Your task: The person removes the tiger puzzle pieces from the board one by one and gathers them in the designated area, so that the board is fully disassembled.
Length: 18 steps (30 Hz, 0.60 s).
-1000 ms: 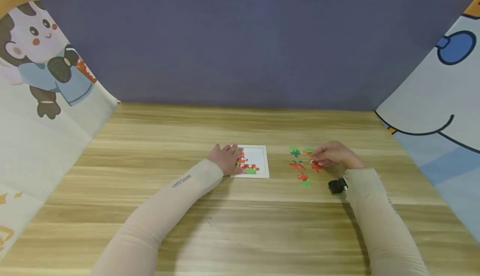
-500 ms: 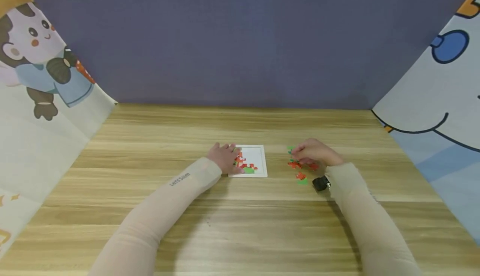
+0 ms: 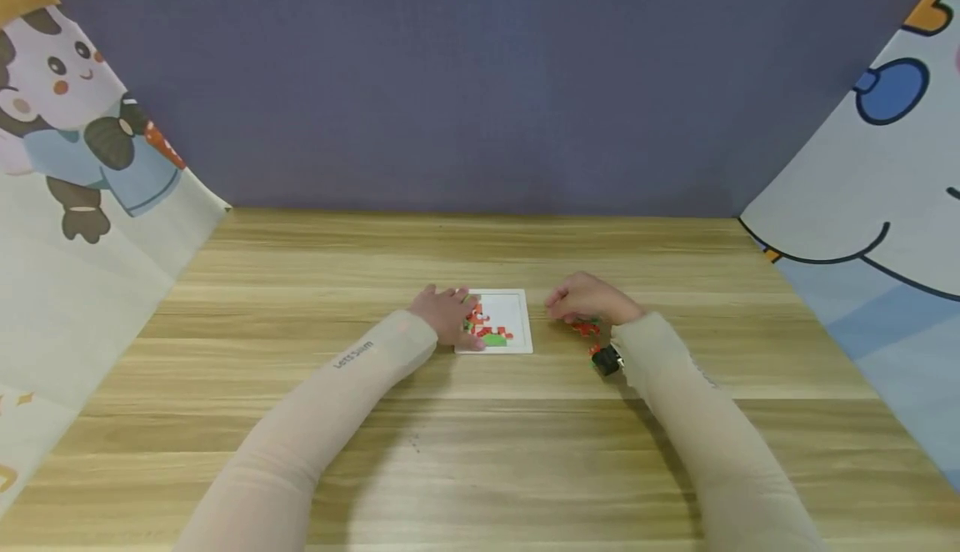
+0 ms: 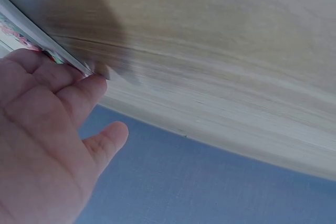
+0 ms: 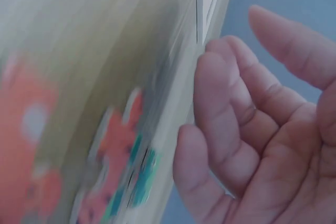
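Observation:
My left hand [image 3: 442, 315] lies over the left side of a white square puzzle tray [image 3: 528, 323], fingers spread. Several joined red and green jigsaw pieces [image 3: 493, 338] fill its lower left; the rest of its base is white. In the left wrist view, the fingertips [image 4: 94, 88] are right at the tray's edge. My right hand [image 3: 588, 298] is low over the table, to the right of the tray, fingers bent. No piece shows between them in the right wrist view; I cannot tell whether it holds one. Loose jigsaw pieces [image 3: 585, 328] lie partly hidden beneath it.
The wood-grain table [image 3: 465, 444] reaches back to a dark blue-grey wall [image 3: 480, 85]. Printed cartoon panels stand at the left [image 3: 75, 168] and right [image 3: 885, 193]. A small black box [image 3: 606, 360] sits at the right wrist and covers part of a piece.
My right hand has moved left from the far side of the loose pieces toward the tray, now covering some of them. My left hand stays on the tray.

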{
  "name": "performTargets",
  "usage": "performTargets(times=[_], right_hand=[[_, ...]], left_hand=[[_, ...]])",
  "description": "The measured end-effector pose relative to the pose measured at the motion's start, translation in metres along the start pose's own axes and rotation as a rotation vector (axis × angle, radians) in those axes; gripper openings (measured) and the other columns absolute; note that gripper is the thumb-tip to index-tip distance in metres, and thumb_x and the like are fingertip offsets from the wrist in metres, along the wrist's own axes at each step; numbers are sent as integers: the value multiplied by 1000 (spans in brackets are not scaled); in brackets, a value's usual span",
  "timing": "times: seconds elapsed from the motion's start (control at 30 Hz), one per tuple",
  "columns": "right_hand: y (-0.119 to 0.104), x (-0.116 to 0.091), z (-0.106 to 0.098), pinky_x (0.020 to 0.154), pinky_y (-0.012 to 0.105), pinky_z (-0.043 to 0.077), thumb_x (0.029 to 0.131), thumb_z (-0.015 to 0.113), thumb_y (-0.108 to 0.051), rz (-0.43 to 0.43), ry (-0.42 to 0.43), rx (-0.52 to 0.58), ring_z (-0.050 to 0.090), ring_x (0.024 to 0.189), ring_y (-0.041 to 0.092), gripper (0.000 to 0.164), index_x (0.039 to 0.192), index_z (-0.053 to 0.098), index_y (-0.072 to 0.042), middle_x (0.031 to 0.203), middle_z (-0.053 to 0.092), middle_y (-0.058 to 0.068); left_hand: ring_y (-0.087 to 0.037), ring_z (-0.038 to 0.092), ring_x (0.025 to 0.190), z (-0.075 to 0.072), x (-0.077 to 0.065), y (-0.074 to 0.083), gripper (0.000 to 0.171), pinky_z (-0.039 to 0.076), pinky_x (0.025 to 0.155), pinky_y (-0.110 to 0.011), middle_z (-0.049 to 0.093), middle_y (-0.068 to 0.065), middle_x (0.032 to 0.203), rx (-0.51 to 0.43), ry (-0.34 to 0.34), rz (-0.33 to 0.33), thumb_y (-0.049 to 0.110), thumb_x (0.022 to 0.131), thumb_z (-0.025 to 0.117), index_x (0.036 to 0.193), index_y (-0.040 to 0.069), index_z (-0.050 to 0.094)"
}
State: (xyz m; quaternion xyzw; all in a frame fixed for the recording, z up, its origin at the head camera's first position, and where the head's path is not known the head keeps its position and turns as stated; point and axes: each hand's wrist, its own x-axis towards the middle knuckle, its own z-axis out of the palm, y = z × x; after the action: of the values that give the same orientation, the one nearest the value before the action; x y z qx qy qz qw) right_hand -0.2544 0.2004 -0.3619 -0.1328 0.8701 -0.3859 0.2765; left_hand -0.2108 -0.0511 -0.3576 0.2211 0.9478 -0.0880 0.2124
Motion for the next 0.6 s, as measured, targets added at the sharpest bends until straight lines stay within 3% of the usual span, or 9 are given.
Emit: performTargets(times=[0.33, 0.6], right_hand=[[-22, 16, 19, 60, 24, 46, 82, 68, -8, -18, -20, -134, 53, 60, 11, 23, 103, 70, 2, 83, 64, 2], [-38, 26, 31, 55, 20, 43, 82, 69, -9, -42, -27, -271, 51, 53, 7, 19, 98, 71, 1, 69, 60, -1]], left_hand=[[-26, 23, 143, -1, -2, -1, 86, 17, 115, -48, 19, -9, 158, -20, 6, 6, 66, 88, 49, 153, 14, 25], [-27, 25, 142, -2, -5, -1, 85, 19, 114, -48, 22, -9, 157, -13, 25, 6, 64, 88, 52, 152, 14, 27]])
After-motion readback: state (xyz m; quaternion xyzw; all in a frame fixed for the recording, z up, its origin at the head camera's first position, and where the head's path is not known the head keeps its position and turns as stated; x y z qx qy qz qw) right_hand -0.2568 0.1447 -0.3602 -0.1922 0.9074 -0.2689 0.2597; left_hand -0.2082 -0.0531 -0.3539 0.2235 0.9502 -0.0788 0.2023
